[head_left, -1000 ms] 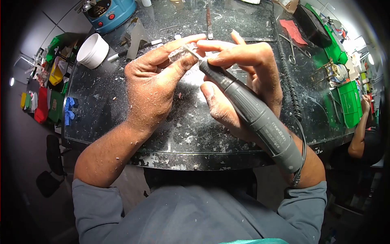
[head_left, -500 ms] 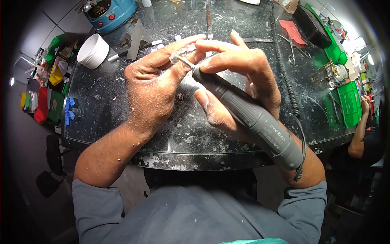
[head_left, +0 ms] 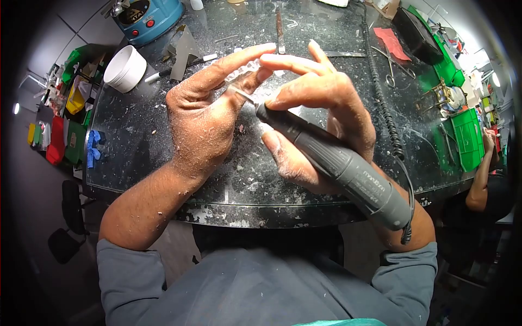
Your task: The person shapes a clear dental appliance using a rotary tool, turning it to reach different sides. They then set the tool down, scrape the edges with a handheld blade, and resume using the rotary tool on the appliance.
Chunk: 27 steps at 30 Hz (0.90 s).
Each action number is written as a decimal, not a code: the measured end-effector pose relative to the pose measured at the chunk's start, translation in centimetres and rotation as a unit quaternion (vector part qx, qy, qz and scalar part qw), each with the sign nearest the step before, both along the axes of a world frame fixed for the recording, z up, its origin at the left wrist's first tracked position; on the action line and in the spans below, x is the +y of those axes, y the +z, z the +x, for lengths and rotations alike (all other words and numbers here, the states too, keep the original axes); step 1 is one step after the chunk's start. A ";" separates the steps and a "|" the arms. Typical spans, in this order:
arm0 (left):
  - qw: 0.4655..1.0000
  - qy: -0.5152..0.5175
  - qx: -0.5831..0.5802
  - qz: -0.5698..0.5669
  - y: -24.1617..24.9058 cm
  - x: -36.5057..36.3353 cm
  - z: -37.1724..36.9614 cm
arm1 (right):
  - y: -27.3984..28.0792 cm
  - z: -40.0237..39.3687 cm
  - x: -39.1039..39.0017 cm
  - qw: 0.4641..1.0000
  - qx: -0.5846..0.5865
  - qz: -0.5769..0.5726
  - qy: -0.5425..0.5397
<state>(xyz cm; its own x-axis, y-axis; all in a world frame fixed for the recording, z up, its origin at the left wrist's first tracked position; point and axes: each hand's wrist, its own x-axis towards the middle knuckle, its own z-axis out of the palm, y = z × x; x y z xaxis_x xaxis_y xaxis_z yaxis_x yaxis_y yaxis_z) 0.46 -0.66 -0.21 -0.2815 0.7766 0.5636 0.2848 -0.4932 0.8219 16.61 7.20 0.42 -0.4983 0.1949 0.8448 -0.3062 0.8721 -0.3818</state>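
My left hand (head_left: 202,122), dusted with pale shavings, pinches a clear, tooth-shaped dental splint (head_left: 246,69) between thumb and fingers; the fingers hide part of it. My right hand (head_left: 340,92) is wrapped round a dark grey rotary handpiece (head_left: 348,163), held slantwise with its rear end toward my right forearm. The blurred bur (head_left: 239,92) at its front overlaps my left thumb in this view, just below the splint. The outer fingers of my right hand reach over to the left fingertips.
Scraps litter the black table (head_left: 244,187). A white tub (head_left: 125,68), a marker (head_left: 157,76) and a blue machine (head_left: 147,22) stand or lie left. On the right are a coiled cord (head_left: 384,114), scissors (head_left: 390,79), red sheet (head_left: 392,43), green bin (head_left: 468,138) and another person's arm (head_left: 481,179).
The handpiece's front end has moved slightly down, off the splint, and its body has rolled a little. The splint sits turned differently in my left fingers.
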 end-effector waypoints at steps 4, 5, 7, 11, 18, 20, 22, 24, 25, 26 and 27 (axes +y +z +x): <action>0.999 -0.022 -0.017 0.016 0.1 -0.1 0.1 | -0.3 -0.3 0.1 1.000 0.020 -0.010 -0.008; 0.999 -0.022 -0.022 0.010 0.2 -0.1 0.1 | -0.3 -0.3 0.1 1.000 0.020 -0.010 -0.008; 1.000 -0.016 -0.013 0.005 -0.1 -0.1 -0.1 | -0.2 -0.3 0.1 1.000 0.018 -0.007 -0.011; 0.999 -0.019 -0.034 -0.006 0.2 -0.1 0.2 | 0.3 0.2 0.2 1.000 -0.009 0.011 0.003; 0.998 -0.018 -0.040 -0.039 0.6 0.3 -0.2 | 0.1 -0.6 0.5 0.984 0.045 -0.172 -0.002; 0.977 -0.080 -0.177 -0.092 0.7 0.1 0.1 | -0.2 -0.8 0.1 0.965 0.041 -0.257 0.024; 0.905 -0.242 -0.330 -0.116 0.3 0.1 -0.1 | -0.1 -0.4 0.3 0.964 0.017 -0.263 0.036; 0.897 -0.254 -0.341 -0.120 0.0 0.1 0.0 | -0.1 -0.1 0.6 0.962 -0.006 -0.268 0.050; 0.894 -0.257 -0.342 -0.134 0.2 0.0 0.1 | -0.1 -0.1 0.7 0.963 0.002 -0.265 0.048; 0.891 -0.260 -0.342 -0.148 0.3 -0.1 0.1 | -0.1 -0.2 0.8 0.964 0.010 -0.262 0.045; 0.907 -0.241 -0.308 -0.158 0.4 -0.2 0.2 | 0.0 -0.3 0.8 0.967 0.016 -0.251 0.032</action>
<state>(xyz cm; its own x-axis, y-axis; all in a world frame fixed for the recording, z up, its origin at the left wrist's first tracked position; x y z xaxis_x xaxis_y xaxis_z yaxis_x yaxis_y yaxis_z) 0.62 -0.86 0.19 -0.0512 0.9885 0.1421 -0.4618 -0.1496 0.8743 16.36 7.99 0.44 -0.4975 0.5545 0.6671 -0.3719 0.5584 -0.7415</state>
